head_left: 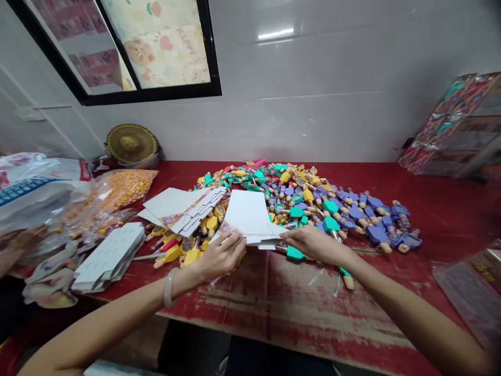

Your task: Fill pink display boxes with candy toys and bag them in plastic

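My left hand (221, 256) and my right hand (313, 245) grip opposite sides of a flat white cardboard carton (248, 215), its printed edge by my left fingers. The carton lies partly over a heap of colourful plastic-cased candy toys (309, 204) in purple, teal and yellow. Beyond my left hand rests a stack of flat white cartons (182, 210), and a second stack (111, 256) sits further left. A pale bangle (168, 288) circles my left wrist.
The worn red table (305, 308) holds everything. At far left are a co-worker's hand (25, 241) and a plastic bag of small yellow items (121, 190). A woven hat (131, 143) sits behind, printed packaging (456, 125) leans right, and a clear-wrapped packet (472, 292) lies at the right edge.
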Tool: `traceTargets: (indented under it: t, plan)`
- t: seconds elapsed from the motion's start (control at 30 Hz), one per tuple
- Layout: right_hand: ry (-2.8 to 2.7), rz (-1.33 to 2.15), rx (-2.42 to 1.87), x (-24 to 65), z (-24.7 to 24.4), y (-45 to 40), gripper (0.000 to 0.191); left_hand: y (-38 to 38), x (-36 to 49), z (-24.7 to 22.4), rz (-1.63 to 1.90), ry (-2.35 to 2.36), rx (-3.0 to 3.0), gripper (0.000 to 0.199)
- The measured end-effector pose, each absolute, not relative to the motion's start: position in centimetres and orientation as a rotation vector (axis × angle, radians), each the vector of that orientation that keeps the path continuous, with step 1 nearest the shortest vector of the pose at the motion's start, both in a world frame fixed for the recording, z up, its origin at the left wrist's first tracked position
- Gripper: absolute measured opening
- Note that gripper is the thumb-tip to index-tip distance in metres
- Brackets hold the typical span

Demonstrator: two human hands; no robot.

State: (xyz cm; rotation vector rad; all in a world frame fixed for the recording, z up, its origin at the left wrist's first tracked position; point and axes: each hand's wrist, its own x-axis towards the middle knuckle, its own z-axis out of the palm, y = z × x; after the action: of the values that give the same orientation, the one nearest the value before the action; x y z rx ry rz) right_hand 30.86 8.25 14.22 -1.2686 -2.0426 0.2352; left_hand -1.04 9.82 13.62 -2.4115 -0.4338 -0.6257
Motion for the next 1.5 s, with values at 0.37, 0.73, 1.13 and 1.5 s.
traceTargets:
  t: [0.37,0.73,1.13,1.5]
  plan:
    - [-2.200,-0.093,-1.444,23.7,27.2,6.4,0.033,5.2,5.5,15.6,-0.543,-0.304,-2.317,0.017]
    - [-1.614,0.227,-1.313,26.1,24.6,6.1,0.006,7.3,8.7,25.7,-0.201,-1.194,-3.069,0.075]
    - [-1.831,-0.080,-1.201,31.3,22.0,3.8,0.082,3.9,9.5,20.2,0.153,-0.563,-2.804,0.019]
    - [-1.474,0.504,-0.863,32.6,15.5,-3.0,0.065,4.0,8.0,21.0,-0.175,-1.212,-2.781,0.053]
